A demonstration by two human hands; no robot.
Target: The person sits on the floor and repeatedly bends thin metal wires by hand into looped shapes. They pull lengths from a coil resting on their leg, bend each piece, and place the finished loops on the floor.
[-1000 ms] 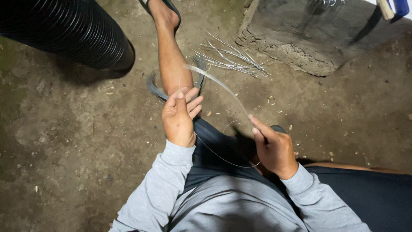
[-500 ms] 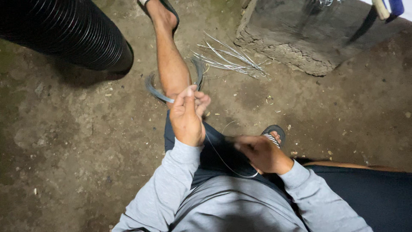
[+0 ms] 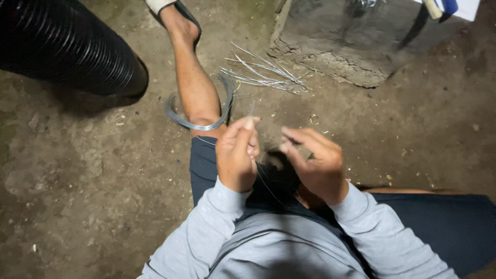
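My left hand [image 3: 236,155] pinches a thin grey wire [image 3: 251,109] between thumb and fingers, its short end sticking up above the fingertips. Close to its right, my right hand [image 3: 316,164] hovers with its fingers curled toward the same wire; whether it grips the wire I cannot tell. A loop of the wire [image 3: 268,181] runs down over my dark shorts between the two hands. A coil of grey wire [image 3: 199,116] lies around my outstretched leg [image 3: 194,82] just beyond the left hand.
A bundle of cut wire pieces [image 3: 266,72] lies on the dirt floor ahead. A broken concrete block [image 3: 351,41] stands at the upper right. A black ribbed pipe [image 3: 67,46] fills the upper left. My foot wears a sandal [image 3: 183,15].
My right hand has come up from beside my knee and moved left toward the left hand. The left hand stays near the knee, still pinching the wire.
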